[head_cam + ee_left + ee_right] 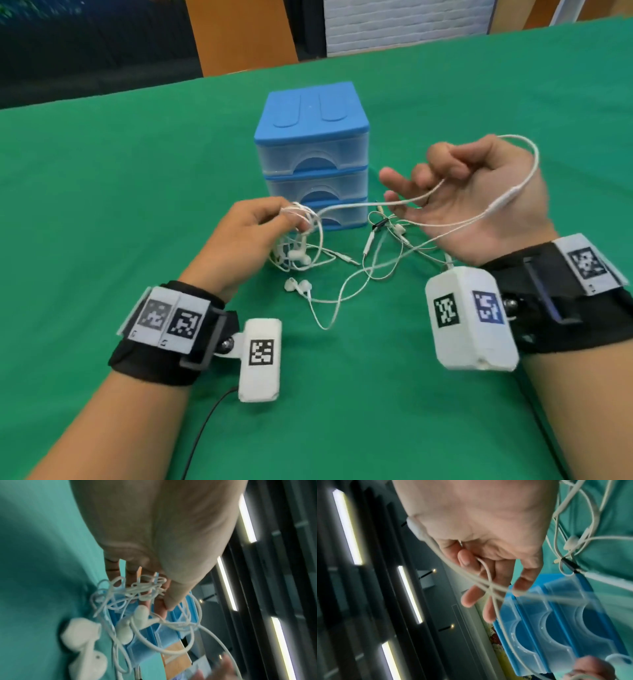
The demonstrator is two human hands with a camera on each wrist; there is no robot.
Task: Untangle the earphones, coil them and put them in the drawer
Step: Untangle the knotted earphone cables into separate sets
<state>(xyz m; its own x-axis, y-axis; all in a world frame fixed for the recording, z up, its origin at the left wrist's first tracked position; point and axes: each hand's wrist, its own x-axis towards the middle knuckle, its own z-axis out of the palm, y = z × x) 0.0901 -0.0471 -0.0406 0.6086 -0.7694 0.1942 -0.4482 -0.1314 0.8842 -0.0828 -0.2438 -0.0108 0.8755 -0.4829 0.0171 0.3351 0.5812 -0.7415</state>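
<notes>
White earphones (pixel 310 240) lie partly tangled on the green cloth in front of a small blue drawer unit (pixel 311 154), whose three clear drawers are closed. My left hand (pixel 291 217) pinches a bunched knot of cable (pixel 145 589); one earbud (pixel 135 620) dangles below it. Two earbuds (pixel 298 286) rest on the cloth. My right hand (pixel 438 176), palm up and raised to the right of the unit, pinches one strand (pixel 481 562) between thumb and forefinger. That strand loops over the hand's back, and the inline remote (pixel 503 202) hangs beside the wrist.
A second stretch of white cable with a black tie (pixel 380 224) and a plug lies by the unit's bottom right corner. The green table (pixel 102 205) extends wide on both sides. Orange panels and a white wall stand beyond its far edge.
</notes>
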